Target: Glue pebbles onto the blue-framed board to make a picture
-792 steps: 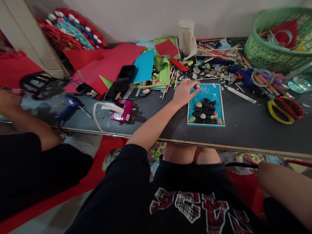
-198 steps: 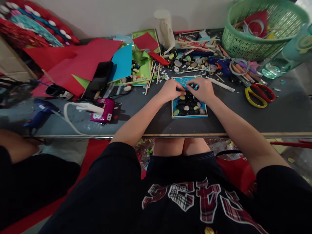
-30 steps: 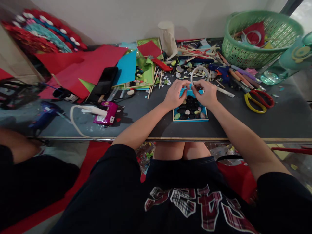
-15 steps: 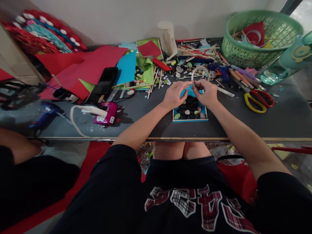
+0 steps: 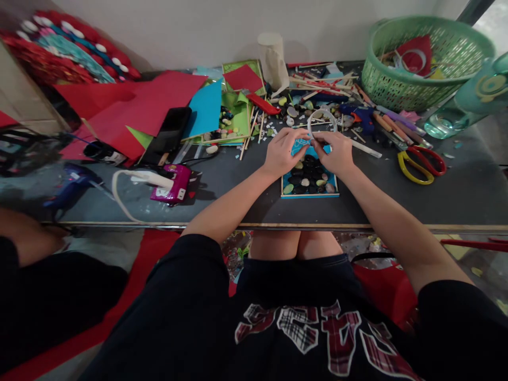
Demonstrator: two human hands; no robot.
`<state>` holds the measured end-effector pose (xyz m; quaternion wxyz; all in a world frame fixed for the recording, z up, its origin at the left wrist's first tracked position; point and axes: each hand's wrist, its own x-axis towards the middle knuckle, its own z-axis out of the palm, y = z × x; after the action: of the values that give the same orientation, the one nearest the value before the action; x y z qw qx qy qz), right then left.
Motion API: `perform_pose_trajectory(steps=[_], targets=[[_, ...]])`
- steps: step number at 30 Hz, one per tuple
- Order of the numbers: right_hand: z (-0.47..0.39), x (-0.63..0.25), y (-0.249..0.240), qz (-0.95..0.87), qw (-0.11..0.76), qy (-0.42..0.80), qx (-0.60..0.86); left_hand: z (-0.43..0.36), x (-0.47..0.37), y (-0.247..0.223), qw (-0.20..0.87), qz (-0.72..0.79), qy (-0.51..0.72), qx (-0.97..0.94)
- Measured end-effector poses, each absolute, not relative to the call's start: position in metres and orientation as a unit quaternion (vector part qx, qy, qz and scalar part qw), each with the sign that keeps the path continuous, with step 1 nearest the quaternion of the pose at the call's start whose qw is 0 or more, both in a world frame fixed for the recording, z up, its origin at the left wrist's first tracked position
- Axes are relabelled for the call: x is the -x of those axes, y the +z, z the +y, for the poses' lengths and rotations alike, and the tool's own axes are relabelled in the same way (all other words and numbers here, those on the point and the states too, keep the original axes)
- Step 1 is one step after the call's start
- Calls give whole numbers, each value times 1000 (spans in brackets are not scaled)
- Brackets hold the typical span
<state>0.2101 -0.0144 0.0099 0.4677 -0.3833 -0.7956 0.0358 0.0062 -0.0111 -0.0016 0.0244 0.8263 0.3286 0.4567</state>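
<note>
Over the far part of a small blue panel (image 5: 286, 185), edged with thin sticks and covered with black and pale pebbles (image 5: 305, 181), my two hands meet. My right hand (image 5: 334, 151) is closed, thumb and forefinger pinching the near edge of a whitish ring that looks like a roll of tape (image 5: 336, 123). From the left, my left hand (image 5: 283, 151) curves in with its fingertips at the same edge of the roll. The exact grip between the fingertips is too small to make out. Blue paper with light line drawing shows between the hands.
Scissors (image 5: 415, 164), pens (image 5: 397, 127) and a water bottle (image 5: 448, 114) lie or stand at right, by a green basket (image 5: 420, 87). Left are a phone (image 5: 172, 129), a purple power adapter (image 5: 171, 183) and a blue glue gun (image 5: 71, 185). Another person's arm (image 5: 29, 238) is at far left.
The tape roll has shifted slightly left and tilted between my hands. My fingertips have moved a little; the pebbled panel stays in place.
</note>
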Motion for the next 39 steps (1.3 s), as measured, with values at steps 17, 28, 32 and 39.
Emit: perform_pose_trajectory(steps=[17,28,32,39], targets=[[-19,-204,15,-811,431,13,395,-10,-8,-8,-53,273,447,-850],[-25,-205,29,-788,474,109,378,-10,-13,-5,-55,259,423,-867],[-24,-203,28,-785,484,152,355,-11,-15,-3,-57,269,427,-861],[2,-227,20,-730,525,111,424,-14,-10,-4,-57,254,459,-850]])
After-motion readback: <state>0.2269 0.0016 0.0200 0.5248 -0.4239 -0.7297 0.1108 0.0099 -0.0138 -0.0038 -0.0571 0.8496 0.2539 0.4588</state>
